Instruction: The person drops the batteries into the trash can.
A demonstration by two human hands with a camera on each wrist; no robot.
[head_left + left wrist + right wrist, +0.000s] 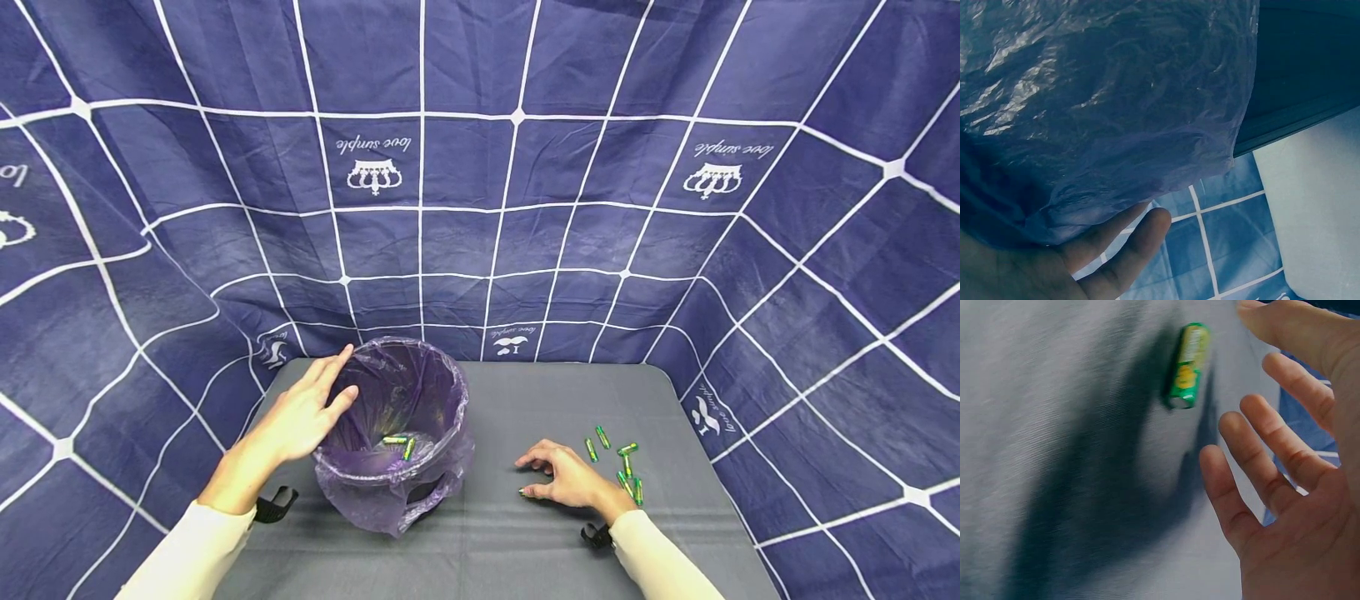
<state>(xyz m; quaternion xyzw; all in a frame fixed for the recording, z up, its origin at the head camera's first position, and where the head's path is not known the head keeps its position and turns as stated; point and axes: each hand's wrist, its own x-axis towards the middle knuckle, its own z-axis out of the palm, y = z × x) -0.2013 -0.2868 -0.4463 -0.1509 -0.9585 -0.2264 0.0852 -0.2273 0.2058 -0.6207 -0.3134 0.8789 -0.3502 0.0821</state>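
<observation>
A small bin lined with a purple plastic bag (pixel 450 392) stands on the grey table (pixel 525 400), with two green batteries (pixel 400 443) lying in its bottom. My left hand (pixel 318 404) rests with straight fingers against the bin's left rim; in the left wrist view the left hand (pixel 1116 250) lies under the crinkled bag (pixel 1104 106). My right hand (pixel 551 477) hovers low over the table to the right of the bin, fingers loosely spread and holding nothing. The right wrist view shows the right hand (pixel 1285 462) open, with one green battery (pixel 1187 365) lying just beyond its fingertips.
Several more green batteries (pixel 626 467) lie scattered on the table right of my right hand. Blue cloth with a white grid (pixel 480 208) walls in the table at the back and on both sides. Bare grey tabletop stretches between the bin and the right hand.
</observation>
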